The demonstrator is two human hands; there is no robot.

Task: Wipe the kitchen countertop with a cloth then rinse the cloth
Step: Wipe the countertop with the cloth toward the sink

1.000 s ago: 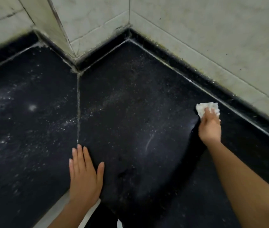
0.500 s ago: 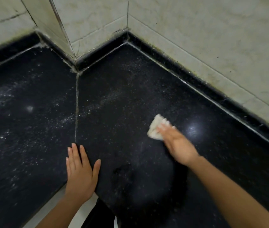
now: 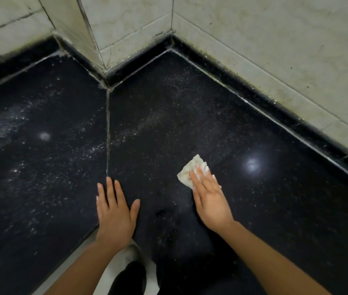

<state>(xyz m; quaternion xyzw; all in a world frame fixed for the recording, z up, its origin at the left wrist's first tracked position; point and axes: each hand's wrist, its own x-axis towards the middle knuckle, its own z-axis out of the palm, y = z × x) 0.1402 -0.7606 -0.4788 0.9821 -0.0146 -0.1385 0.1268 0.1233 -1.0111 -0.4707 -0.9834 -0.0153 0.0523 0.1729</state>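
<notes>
The small, crumpled white cloth (image 3: 188,173) lay on the black speckled stone countertop (image 3: 190,116), to the right of its pale grout seam (image 3: 107,135). The right hand (image 3: 210,201) pressed it down with straight, flat fingers, not curled round it. The left hand (image 3: 114,211) rested palm-down at the seam's near end, fingers spread and relaxed, holding nothing. White dust streaked the counter across the seam.

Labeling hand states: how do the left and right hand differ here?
The left hand lies bare on the countertop; the right hand presses a cloth. The left hand's fingertips point at the seam; the right hand sits well right of it. Both are flat, fingers straight, palms down.
</notes>
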